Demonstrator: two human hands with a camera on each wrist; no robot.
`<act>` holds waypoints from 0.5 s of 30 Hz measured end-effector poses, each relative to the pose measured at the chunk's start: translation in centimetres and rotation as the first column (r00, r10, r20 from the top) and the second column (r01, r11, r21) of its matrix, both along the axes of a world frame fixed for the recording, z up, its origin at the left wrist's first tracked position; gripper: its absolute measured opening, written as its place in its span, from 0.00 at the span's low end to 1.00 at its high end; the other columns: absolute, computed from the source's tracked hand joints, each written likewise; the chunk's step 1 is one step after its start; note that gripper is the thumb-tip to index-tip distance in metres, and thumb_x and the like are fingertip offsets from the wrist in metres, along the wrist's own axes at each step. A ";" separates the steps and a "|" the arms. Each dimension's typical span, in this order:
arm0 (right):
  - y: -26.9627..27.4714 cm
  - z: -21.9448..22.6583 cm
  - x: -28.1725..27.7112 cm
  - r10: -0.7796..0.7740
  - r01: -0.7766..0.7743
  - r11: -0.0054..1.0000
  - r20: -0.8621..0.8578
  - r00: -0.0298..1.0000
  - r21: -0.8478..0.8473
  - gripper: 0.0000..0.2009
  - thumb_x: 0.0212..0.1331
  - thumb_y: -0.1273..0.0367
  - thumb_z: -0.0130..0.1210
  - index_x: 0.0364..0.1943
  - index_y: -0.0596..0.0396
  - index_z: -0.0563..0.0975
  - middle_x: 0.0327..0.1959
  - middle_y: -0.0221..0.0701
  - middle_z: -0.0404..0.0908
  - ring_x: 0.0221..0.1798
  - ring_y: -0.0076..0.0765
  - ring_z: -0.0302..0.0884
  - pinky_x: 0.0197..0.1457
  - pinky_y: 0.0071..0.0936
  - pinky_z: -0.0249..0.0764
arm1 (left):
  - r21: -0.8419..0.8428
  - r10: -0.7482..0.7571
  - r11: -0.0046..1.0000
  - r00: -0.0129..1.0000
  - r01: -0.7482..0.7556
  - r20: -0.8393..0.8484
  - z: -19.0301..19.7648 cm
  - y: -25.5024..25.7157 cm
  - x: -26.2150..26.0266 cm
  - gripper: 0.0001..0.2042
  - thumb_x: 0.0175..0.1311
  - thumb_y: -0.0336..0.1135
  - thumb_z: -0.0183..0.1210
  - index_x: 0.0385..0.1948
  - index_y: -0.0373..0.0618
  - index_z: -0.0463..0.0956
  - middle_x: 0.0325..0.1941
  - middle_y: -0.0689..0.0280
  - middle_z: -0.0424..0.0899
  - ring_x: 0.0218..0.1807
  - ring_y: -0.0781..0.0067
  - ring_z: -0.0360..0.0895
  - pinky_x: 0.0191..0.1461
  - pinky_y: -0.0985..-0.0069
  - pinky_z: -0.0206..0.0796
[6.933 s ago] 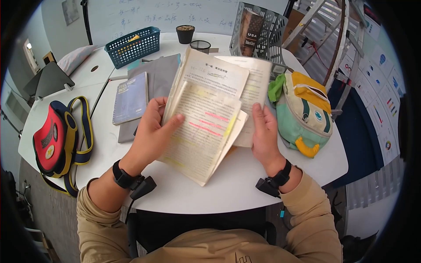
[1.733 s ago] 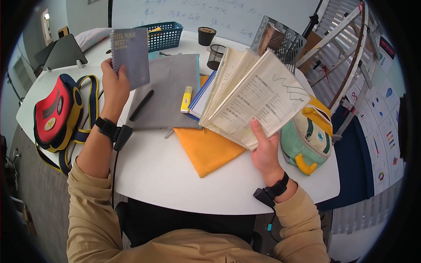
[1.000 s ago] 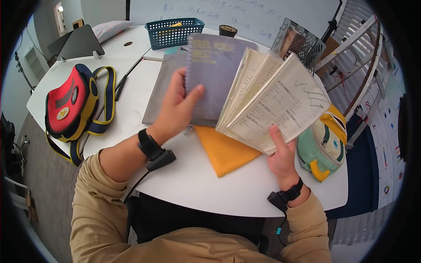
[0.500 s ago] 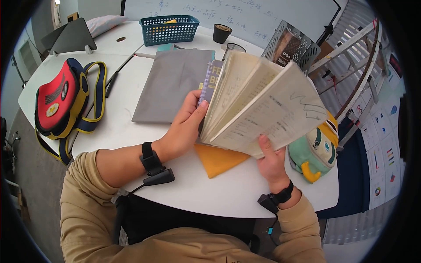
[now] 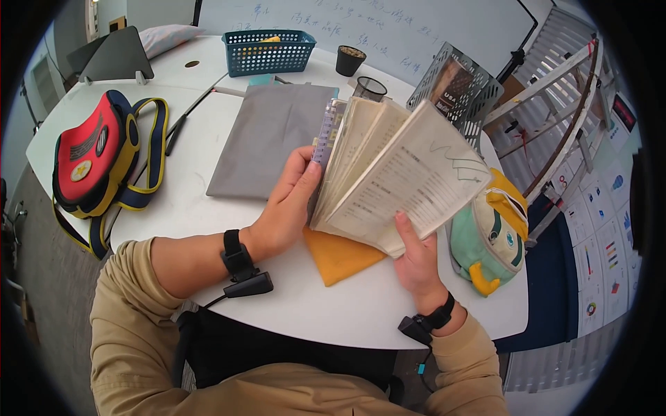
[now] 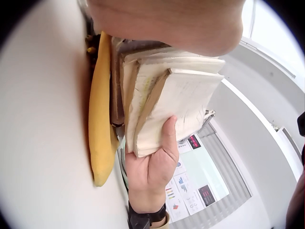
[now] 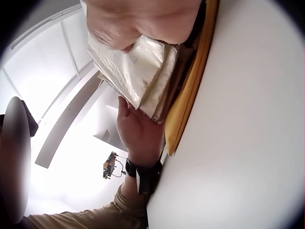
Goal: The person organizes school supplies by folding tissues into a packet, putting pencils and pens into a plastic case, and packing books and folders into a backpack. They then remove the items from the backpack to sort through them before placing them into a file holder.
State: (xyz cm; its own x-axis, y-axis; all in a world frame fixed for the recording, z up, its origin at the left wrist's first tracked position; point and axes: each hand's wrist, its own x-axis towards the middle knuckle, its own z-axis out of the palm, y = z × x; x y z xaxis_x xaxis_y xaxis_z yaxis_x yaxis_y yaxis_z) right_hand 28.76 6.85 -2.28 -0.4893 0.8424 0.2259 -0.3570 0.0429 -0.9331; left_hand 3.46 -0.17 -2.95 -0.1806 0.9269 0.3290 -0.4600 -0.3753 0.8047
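In the head view a fanned stack of worn books point(image 5: 409, 177) is held up over the table. The right hand point(image 5: 418, 260) grips its lower right corner, thumb on the front cover. At the left edge the left hand point(image 5: 288, 201) holds the spiral notebook point(image 5: 326, 135), which lies mostly hidden behind the books. The left wrist view shows the books point(image 6: 181, 100) one over another with the right hand point(image 6: 152, 174) round their lower end. In the right wrist view the left hand point(image 7: 140, 133) supports the books point(image 7: 138, 71) from the far side.
A grey folder point(image 5: 270, 145) lies left of the books, an orange pouch point(image 5: 340, 256) under them. A red bag point(image 5: 94, 156) stands left, a green and yellow bag point(image 5: 489, 239) right. Behind are a teal basket point(image 5: 267, 59), a plant pot point(image 5: 349, 61), a mesh cup point(image 5: 370, 88) and a grey basket point(image 5: 479, 93).
The left hand has brought the spiral notebook from the left to behind the fanned books. Earlier the books were held lower and closer by both hands; the right hand still grips them.
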 end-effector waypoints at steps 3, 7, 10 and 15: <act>-0.4 0.3 -0.3 0.006 -0.006 0.999 -0.006 1.000 -0.032 0.21 0.86 0.68 0.62 0.76 0.59 0.77 0.75 0.31 0.82 0.75 0.29 0.77 0.81 0.32 0.71 | 0.041 0.125 0.992 0.951 -0.118 -0.282 0.6 -0.5 0.2 0.26 0.89 0.40 0.62 0.79 0.45 0.63 0.74 0.65 0.79 0.72 0.77 0.78 0.76 0.70 0.74; -0.4 0.1 0.1 -0.020 0.011 0.996 0.102 0.995 0.093 0.22 0.85 0.70 0.63 0.76 0.60 0.76 0.75 0.33 0.82 0.74 0.30 0.79 0.80 0.32 0.72 | 0.023 0.092 0.996 0.951 -0.089 -0.294 1.6 -0.8 0.5 0.31 0.80 0.31 0.72 0.77 0.39 0.64 0.73 0.59 0.81 0.74 0.73 0.78 0.79 0.67 0.74; -0.1 -0.1 0.7 -0.018 -0.022 0.978 0.190 0.982 0.207 0.23 0.81 0.74 0.66 0.75 0.61 0.76 0.73 0.34 0.83 0.72 0.31 0.81 0.79 0.33 0.75 | 0.004 0.090 0.996 0.944 -0.094 -0.316 1.4 -0.9 0.2 0.33 0.79 0.30 0.73 0.78 0.39 0.64 0.74 0.58 0.82 0.74 0.71 0.79 0.78 0.67 0.75; 0.0 0.5 1.1 -0.009 -0.072 0.934 0.224 0.974 0.351 0.28 0.75 0.76 0.71 0.75 0.63 0.75 0.71 0.37 0.85 0.71 0.32 0.83 0.76 0.34 0.78 | 0.210 0.289 0.954 0.842 -0.214 -0.456 0.5 -1.0 -0.2 0.39 0.71 0.31 0.78 0.79 0.39 0.64 0.73 0.59 0.82 0.73 0.68 0.81 0.79 0.66 0.74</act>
